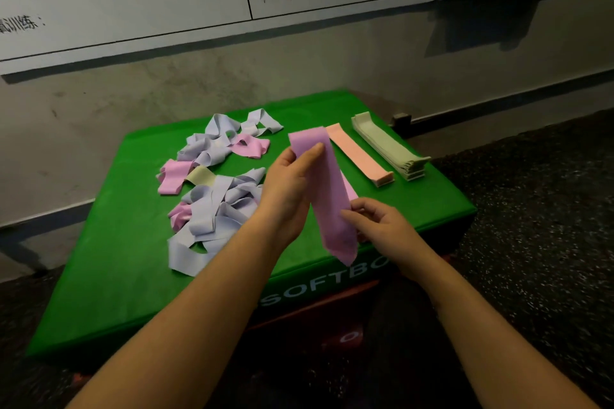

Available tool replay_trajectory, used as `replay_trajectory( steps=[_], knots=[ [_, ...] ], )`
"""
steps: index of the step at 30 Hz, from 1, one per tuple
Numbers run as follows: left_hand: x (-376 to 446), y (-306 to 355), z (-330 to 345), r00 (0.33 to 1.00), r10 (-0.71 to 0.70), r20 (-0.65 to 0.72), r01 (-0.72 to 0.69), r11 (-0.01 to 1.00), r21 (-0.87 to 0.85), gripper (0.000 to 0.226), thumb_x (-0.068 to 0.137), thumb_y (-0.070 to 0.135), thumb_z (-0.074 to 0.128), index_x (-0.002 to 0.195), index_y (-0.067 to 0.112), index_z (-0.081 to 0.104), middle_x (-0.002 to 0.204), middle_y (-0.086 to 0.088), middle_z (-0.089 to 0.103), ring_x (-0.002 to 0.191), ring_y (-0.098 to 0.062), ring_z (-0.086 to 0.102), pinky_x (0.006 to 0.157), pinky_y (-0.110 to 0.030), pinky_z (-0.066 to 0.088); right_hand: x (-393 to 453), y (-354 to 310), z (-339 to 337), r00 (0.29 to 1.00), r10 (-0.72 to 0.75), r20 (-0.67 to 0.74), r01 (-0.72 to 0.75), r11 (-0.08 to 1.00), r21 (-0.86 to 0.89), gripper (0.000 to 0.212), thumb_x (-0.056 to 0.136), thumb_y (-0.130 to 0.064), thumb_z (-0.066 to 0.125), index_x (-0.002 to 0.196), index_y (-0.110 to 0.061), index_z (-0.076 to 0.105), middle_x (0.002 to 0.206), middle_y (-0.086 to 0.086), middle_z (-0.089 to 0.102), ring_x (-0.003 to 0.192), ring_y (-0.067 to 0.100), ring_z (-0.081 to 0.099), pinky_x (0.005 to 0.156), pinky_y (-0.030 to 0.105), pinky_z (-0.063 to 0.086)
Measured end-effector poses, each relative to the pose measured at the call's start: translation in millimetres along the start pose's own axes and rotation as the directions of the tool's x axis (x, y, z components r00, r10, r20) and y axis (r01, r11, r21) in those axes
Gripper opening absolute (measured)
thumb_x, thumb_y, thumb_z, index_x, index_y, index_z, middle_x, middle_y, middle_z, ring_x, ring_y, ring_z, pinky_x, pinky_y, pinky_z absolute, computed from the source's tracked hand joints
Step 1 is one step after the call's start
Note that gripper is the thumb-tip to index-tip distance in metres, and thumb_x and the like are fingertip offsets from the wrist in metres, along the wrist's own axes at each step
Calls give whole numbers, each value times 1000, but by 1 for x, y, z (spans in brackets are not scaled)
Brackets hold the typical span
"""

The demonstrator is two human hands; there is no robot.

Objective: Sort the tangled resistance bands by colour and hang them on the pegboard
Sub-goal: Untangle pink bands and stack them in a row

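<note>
I hold a flattened pink band (327,196) above the green soft box (113,276). My left hand (289,189) pinches its upper end and my right hand (378,224) pinches its lower part. On the box to the left lies a tangled heap of lilac bands (216,206) mixed with pink ones (172,176) and a pale yellow-green one (201,175). A second clump of lilac and pink bands (229,139) lies behind it. To the right lie a flat peach band (358,154) and a neat stack of pale green bands (388,146). No pegboard is in view.
A whiteboard (166,10) with handwriting hangs on the concrete wall behind the box. Dark speckled floor (531,209) surrounds the box on the right and in front. A red block (315,309) sits under the green top.
</note>
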State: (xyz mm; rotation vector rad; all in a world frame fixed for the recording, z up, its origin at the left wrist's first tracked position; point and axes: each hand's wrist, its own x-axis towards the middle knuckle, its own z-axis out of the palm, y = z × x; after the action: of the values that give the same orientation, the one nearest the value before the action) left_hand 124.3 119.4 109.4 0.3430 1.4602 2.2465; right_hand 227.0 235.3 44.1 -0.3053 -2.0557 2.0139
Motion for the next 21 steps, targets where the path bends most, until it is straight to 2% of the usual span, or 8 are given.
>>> replay_trajectory(
  steps=[3, 5, 8, 13, 15, 17, 19, 21],
  knots=[
    [16, -1, 7, 998, -60, -18, 59, 996, -69, 8, 94, 9, 62, 101, 12, 65, 93, -10, 68, 93, -24, 60, 86, -39, 50, 7, 10, -4, 1000, 4, -27, -4, 1000, -4, 8, 95, -12, 62, 88, -16, 65, 81, 4, 57, 79, 13, 51, 73, 30, 42],
    [25, 0, 11, 998, -62, -17, 60, 995, -82, 9, 95, 8, 61, 103, 11, 63, 89, -11, 69, 90, -26, 64, 80, -38, 54, 12, 19, -10, 999, 20, 32, -20, 1000, 9, 5, 93, -9, 64, 93, -14, 65, 84, 6, 64, 80, 14, 58, 74, 31, 48],
    [39, 2, 16, 999, -35, -14, 34, 999, -40, 13, 98, 11, 56, 111, 12, 60, 90, -5, 75, 84, -21, 71, 72, -35, 57, 17, 33, -18, 995, 54, 85, -54, 999, 2, 9, 96, -6, 60, 100, -11, 65, 92, 6, 70, 84, 10, 63, 75, 26, 52],
    [66, -1, 13, 992, -55, -110, 57, 998, 6, 15, 103, 14, 48, 117, 16, 55, 79, -2, 70, 68, -15, 66, 65, -32, 56, 21, 47, -25, 998, 49, -30, -49, 999, -12, 13, 100, -14, 56, 93, -19, 66, 85, -2, 62, 77, 5, 54, 69, 18, 41],
    [78, -4, 11, 987, -81, -141, 79, 997, -21, 14, 104, 14, 45, 115, 16, 54, 75, -2, 66, 66, -13, 64, 63, -29, 54, 22, 52, -28, 998, 61, -23, -62, 995, -75, 9, 99, -12, 56, 99, -16, 64, 81, -4, 62, 74, 4, 54, 65, 16, 41],
    [93, -6, 7, 981, -101, -166, 92, 994, -62, 14, 103, 14, 45, 112, 11, 55, 75, -3, 63, 64, -12, 62, 60, -27, 54, 22, 57, -33, 995, 96, 2, -96, 990, -100, 16, 97, -6, 56, 108, -16, 60, 90, -3, 66, 77, 5, 59, 68, 15, 45],
    [110, -8, 1, 973, -136, -184, 121, 988, -91, 16, 102, 20, 48, 108, 8, 56, 77, -3, 60, 65, -13, 61, 55, -27, 53, 21, 61, -40, 992, 127, 23, -125, 989, -75, 25, 96, -5, 58, 112, -23, 55, 96, 1, 70, 76, 7, 65, 69, 20, 50],
    [127, -11, -5, 959, -183, -216, 163, 981, -106, 23, 102, 28, 48, 112, 8, 54, 78, -3, 58, 70, -14, 59, 55, -28, 52, 20, 67, -45, 990, 138, 30, -136, 990, -45, 30, 95, -12, 63, 115, -32, 53, 94, 11, 73, 74, 17, 68, 69, 31, 53]
  ],
)
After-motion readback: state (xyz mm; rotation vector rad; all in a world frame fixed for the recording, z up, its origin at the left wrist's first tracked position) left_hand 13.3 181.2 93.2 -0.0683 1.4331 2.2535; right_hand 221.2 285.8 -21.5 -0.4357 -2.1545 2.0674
